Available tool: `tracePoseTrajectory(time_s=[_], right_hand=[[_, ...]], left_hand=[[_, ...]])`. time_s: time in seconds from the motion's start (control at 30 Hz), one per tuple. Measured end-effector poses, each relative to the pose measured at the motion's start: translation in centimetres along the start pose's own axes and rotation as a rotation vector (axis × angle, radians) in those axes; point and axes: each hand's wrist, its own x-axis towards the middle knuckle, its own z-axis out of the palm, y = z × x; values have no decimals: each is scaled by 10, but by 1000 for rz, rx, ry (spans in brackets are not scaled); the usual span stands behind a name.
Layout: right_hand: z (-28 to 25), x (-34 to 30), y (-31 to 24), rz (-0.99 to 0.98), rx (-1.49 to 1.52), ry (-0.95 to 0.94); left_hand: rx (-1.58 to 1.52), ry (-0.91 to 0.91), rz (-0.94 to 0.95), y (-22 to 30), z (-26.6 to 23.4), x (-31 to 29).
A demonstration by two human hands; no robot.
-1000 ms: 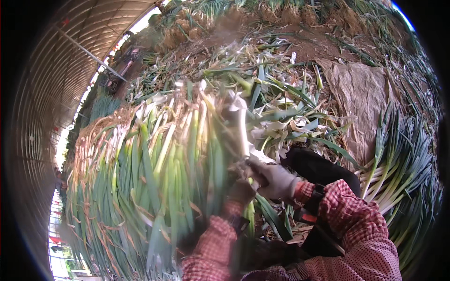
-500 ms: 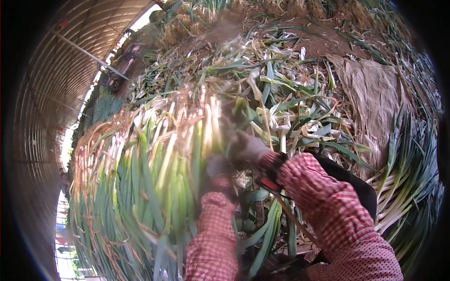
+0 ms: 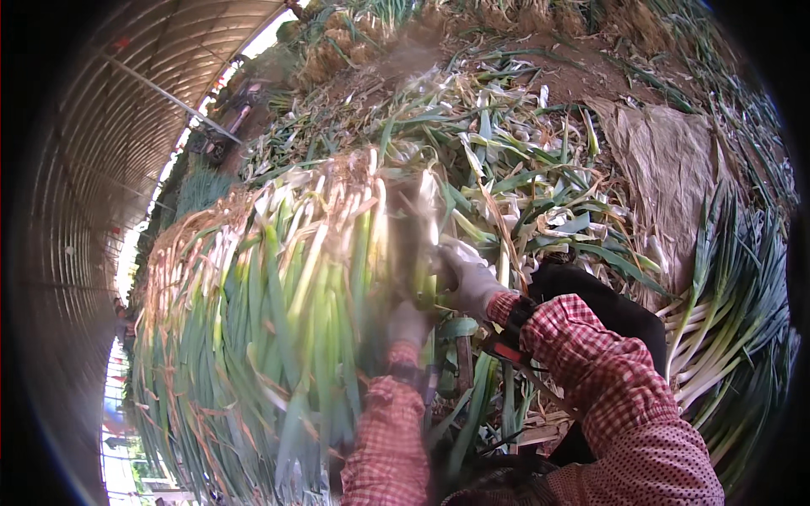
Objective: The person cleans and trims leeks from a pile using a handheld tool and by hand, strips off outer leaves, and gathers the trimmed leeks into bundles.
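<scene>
A wide pile of green onions (image 3: 270, 278) lies to my left, roots and white stems at the far end and green leaves toward me. My right hand (image 3: 468, 274), in a pale glove, has its fingers curled around the stalk of a green onion (image 3: 429, 207) whose white stem points away from me. Close by on its left is my left hand (image 3: 407, 325), also gloved, beside the pile's right edge. A blurry smear across the picture covers the left fingers and part of the held stalk.
Stripped leaves (image 3: 540, 181) are heaped beyond my hands. A brown sheet (image 3: 662, 169) lies at the right, with a bunch of cleaner green onions (image 3: 717, 329) nearer me. A dark-clothed knee (image 3: 599, 304) is beside my right forearm. A curved tunnel roof (image 3: 126, 110) rises at the left.
My right hand has shifted slightly right and nearer, and its fingers show more plainly. The left hand has come down a little. A white stem now shows beyond the right hand.
</scene>
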Motion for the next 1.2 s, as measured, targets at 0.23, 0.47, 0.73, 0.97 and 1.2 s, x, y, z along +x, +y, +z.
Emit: tracePoseTrajectory(time_s=[0.23, 0.47, 0.73, 0.97, 1.2], right_hand=[[-23, -24, 14, 167, 85, 11], [0, 8, 5, 212, 224, 27], [11, -58, 18, -51, 231, -316], [43, 58, -34, 28, 336, -299], [31, 39, -21, -106, 415, -286]], left_hand=[[-307, -159, -43, -26, 18, 15], [-429, -227, 300, -150, 75, 76], [89, 33, 183, 46, -56, -7], [462, 459, 95, -2, -69, 99], [517, 99, -118, 2, -112, 124]])
